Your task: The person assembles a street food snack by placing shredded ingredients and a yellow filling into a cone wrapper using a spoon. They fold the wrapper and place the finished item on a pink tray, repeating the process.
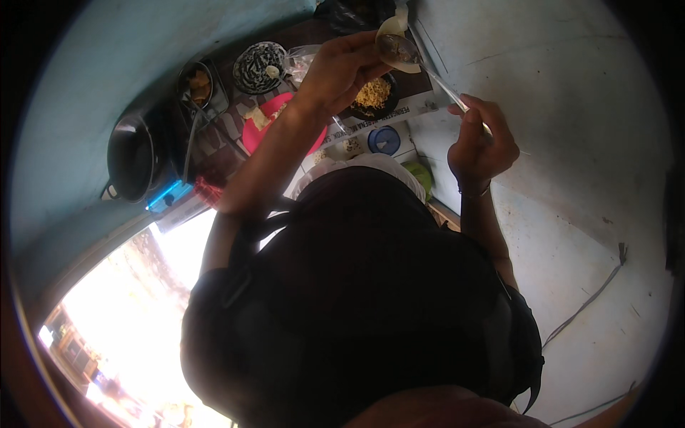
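Note:
My left hand (341,75) is raised over the far end of the table, its fingers closed on a pale, thin wrapper (392,27) that looks like a dough skin. In my right hand (484,139), near the wall, a metal spoon (444,83) is gripped by its handle. The spoon's bowl rests on or just over the wrapper, with a little filling in it. Just below them sits a dark bowl (391,109) of yellowish shredded filling (373,94). A pink bowl (250,135) with pale pieces inside is partly hidden behind my left forearm.
A black wok (132,158) stands on the left by a stove (168,196). Beyond it are a metal container (187,73) with golden-brown pieces and a dark, white-smeared plate (250,69). A blue round lid (384,140) lies nearer me. A wall (564,135) closes the right side.

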Motion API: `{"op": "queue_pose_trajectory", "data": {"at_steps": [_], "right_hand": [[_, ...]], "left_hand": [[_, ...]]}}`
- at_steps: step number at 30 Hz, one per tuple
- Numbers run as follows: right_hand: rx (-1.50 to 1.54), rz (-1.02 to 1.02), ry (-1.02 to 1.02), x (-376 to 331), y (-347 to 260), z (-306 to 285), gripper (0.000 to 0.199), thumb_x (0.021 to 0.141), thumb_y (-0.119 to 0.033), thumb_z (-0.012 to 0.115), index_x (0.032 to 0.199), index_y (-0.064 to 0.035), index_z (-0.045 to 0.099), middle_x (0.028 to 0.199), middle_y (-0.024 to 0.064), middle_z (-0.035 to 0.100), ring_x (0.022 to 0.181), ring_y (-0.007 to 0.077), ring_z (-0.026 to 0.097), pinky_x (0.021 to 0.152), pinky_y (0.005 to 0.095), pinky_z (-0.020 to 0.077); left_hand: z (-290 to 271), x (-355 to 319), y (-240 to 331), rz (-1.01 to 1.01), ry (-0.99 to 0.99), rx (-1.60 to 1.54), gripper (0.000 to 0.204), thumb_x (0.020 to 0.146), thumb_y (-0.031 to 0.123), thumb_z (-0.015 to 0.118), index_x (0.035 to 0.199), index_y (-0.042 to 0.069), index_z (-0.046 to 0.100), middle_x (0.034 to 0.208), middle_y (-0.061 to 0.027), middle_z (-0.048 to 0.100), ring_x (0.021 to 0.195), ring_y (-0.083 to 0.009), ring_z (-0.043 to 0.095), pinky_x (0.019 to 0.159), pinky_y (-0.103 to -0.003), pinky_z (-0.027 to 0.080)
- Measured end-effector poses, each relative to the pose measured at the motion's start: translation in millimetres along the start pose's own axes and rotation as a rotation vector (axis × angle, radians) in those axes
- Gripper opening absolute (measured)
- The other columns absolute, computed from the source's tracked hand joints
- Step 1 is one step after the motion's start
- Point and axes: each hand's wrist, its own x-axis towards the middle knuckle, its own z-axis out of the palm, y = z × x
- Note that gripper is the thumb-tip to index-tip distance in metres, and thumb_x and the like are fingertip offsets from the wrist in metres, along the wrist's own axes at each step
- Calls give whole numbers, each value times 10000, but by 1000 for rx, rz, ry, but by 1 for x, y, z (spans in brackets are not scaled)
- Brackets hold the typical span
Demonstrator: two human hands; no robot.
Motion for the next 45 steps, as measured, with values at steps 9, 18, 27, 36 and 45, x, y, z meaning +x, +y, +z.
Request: {"op": "queue_pose_trajectory", "data": {"at_steps": [9,18,27,36,45], "right_hand": [[-92,-128,-7,4,-4,5,137,832,42,590,911,-16,685,717,89,675,637,168,671,564,250,507],[-135,-134,129,7,3,9,152,859,29,567,951,-17,680,739,90,673,658,176,679,559,245,519],[-187,-216,33,11,10,11,136,863,28,587,946,-20,683,756,73,681,663,168,653,548,244,513],[-136,-189,50,9,7,7,129,860,34,592,938,-12,684,746,80,684,653,158,648,539,241,505],[-61,-86,61,10,8,3,147,872,38,554,944,7,679,764,99,684,650,150,669,557,236,515]], "left_hand": [[-7,2,1,30,-9,-26,334,940,36,551,1239,-109,523,1159,-175,625,1053,-223,636,961,-308,527],[-6,-5,4,31,19,18,352,949,42,522,1262,-117,486,1183,-183,601,1090,-239,613,948,-301,527],[-8,-5,4,59,-2,-25,332,938,37,550,1227,-123,523,1137,-179,629,1041,-223,640,946,-307,536],[-7,-7,4,51,-2,-14,354,939,48,559,1245,-123,509,1157,-177,624,1049,-216,638,947,-299,535],[-2,-8,5,41,3,-5,345,944,46,547,1243,-121,509,1150,-174,626,1049,-217,639,948,-300,535]]}}
